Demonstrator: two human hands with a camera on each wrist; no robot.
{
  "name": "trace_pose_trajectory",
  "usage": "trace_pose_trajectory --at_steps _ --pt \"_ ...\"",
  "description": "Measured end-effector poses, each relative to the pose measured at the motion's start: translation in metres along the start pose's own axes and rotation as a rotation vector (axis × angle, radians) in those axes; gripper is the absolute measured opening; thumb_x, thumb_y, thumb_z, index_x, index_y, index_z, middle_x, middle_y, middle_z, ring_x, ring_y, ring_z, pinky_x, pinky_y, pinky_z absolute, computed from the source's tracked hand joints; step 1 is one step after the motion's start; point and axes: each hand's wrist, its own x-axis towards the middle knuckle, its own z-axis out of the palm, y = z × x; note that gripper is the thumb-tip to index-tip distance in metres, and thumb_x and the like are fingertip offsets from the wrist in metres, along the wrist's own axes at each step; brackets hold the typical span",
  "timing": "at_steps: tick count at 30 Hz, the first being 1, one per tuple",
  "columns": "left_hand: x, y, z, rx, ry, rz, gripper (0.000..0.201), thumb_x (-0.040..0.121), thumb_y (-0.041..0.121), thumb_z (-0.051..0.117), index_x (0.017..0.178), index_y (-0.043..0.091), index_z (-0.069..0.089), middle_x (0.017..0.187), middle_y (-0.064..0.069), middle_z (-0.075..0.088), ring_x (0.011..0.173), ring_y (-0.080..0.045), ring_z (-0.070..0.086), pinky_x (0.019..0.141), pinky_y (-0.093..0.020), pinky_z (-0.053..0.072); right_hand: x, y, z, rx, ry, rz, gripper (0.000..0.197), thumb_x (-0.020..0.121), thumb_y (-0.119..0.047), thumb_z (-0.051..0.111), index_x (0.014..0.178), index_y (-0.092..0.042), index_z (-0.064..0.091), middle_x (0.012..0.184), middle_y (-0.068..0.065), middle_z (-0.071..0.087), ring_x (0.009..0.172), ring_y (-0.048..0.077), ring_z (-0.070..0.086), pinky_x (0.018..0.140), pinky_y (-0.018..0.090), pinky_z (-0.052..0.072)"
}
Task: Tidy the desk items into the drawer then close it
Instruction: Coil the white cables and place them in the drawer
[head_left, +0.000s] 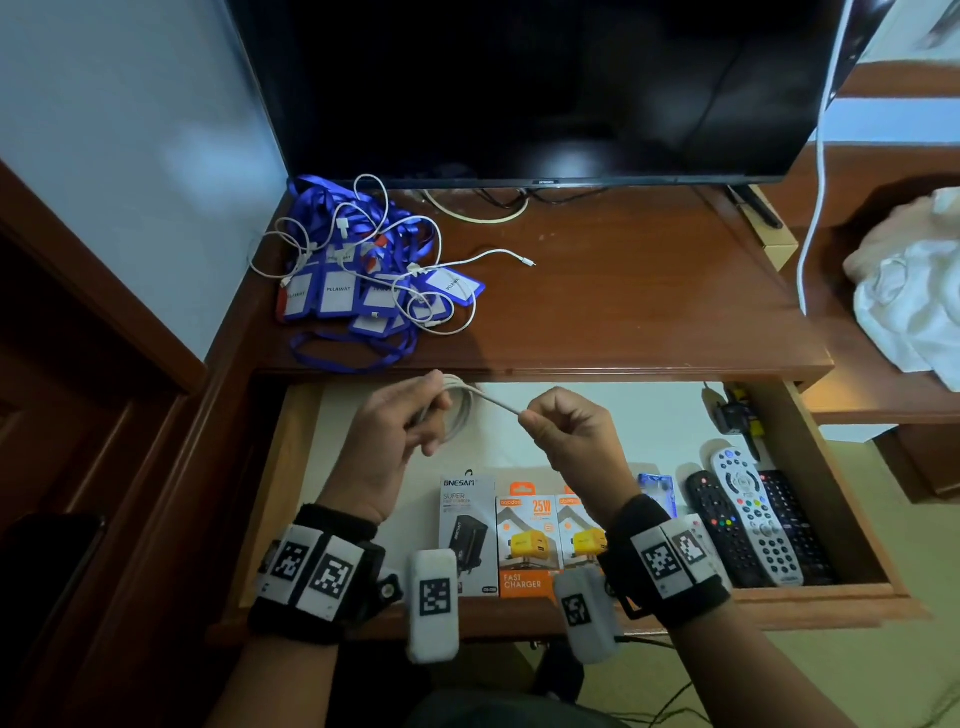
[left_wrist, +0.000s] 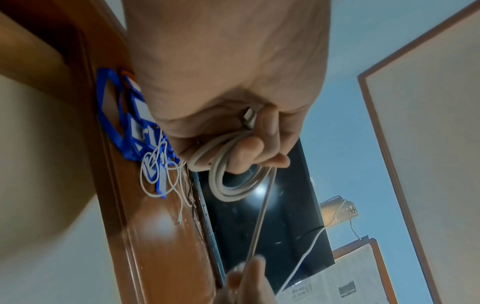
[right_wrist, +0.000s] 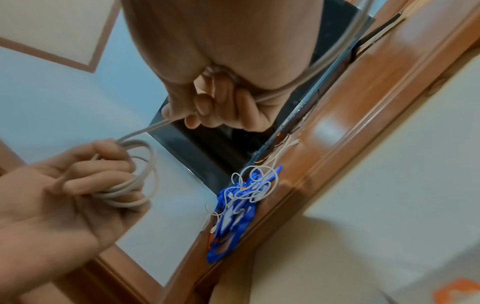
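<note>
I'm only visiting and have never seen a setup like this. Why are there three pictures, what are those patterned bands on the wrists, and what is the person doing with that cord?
There is no machine here: a person works with bare hands and wears three cameras. The wide picture comes from the head, looking down. The other two come from the wrists, looking along each hand, so they appear tilted. The black bands with square patterns are strapped on the wrists.

The left hand holds a coiled grey cable, and the right hand pinches its loose end, stretched between them.

Below is an open drawer with charger boxes and remote controls. On the desk lie blue lanyards with badges, tangled with thin white cables, in front of a dark screen.
</note>
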Motion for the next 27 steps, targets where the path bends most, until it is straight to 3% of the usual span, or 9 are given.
trace_pose_trajectory --at_steps 7,12,17,20,23,26,27 --pt "0.0 0.008 0.0 -0.022 0.045 0.055 0.028 0.095 0.021 0.045 0.075 0.004 0.056 0.048 0.004 0.029 0.047 -0.012 0.027 0.051 -0.019 0.036 -0.003 0.013 -0.012 -0.098 0.032 0.056 0.016 0.088 0.003 0.061 0.072 0.0 0.056 0.059 0.0 0.043 0.051 0.002 0.037 0.054 0.017 0.035" --pt "0.002 0.002 0.011 0.029 0.071 0.084 0.027 0.099 0.021 0.041 0.08 0.008 0.055 0.052 0.002 0.035 0.051 -0.011 0.037 0.061 -0.026 0.038 -0.004 -0.001 -0.003 -0.39 -0.183 0.043 0.015 0.088 -0.005 0.064 0.073 -0.003 0.065 0.055 0.0 0.054 0.048 0.003 0.046 0.054 0.019 0.043" --pt "0.0 -0.005 0.018 0.294 0.007 0.123 0.031 0.102 0.022 0.037 0.078 0.009 0.052 0.064 -0.001 0.049 0.067 -0.018 0.047 0.069 -0.022 0.041 -0.01 -0.018 0.012 -0.501 -0.382 -0.043 0.014 0.089 -0.008 0.064 0.078 -0.004 0.071 0.043 -0.018 0.05 0.048 -0.003 0.052 0.05 0.009 0.034" --pt "0.0 -0.013 0.022 0.412 -0.044 0.107 0.031 0.102 0.022 0.04 0.078 0.01 0.054 0.068 0.004 0.055 0.067 -0.008 0.05 0.07 -0.016 0.042 -0.011 -0.023 0.018 -0.482 -0.357 -0.114 0.014 0.088 -0.013 0.066 0.078 -0.005 0.073 0.045 -0.021 0.048 0.051 -0.004 0.053 0.053 0.008 0.033" --pt "0.001 -0.019 0.021 0.486 -0.05 0.05 0.03 0.1 0.029 0.044 0.079 0.012 0.056 0.066 0.012 0.056 0.067 -0.005 0.051 0.07 -0.023 0.042 -0.009 -0.025 0.019 -0.439 -0.273 -0.163 0.015 0.086 -0.014 0.069 0.075 -0.006 0.073 0.046 -0.019 0.048 0.048 0.002 0.051 0.052 0.011 0.032" --pt "0.0 -0.023 0.019 0.565 -0.115 -0.008 0.043 0.092 0.046 0.046 0.083 0.005 0.056 0.066 0.003 0.057 0.065 -0.012 0.052 0.069 -0.034 0.043 -0.008 -0.027 0.017 -0.37 -0.216 -0.193 0.012 0.084 -0.01 0.07 0.073 -0.008 0.072 0.054 -0.015 0.058 0.049 0.003 0.054 0.052 0.01 0.035" --pt "-0.001 -0.023 0.018 0.564 -0.143 -0.026 0.045 0.092 0.046 0.045 0.081 0.004 0.054 0.063 0.0 0.056 0.062 -0.014 0.052 0.066 -0.037 0.042 -0.007 -0.026 0.016 -0.344 -0.196 -0.194 0.011 0.084 -0.01 0.071 0.073 -0.009 0.07 0.055 -0.01 0.062 0.048 0.006 0.054 0.051 0.016 0.037"
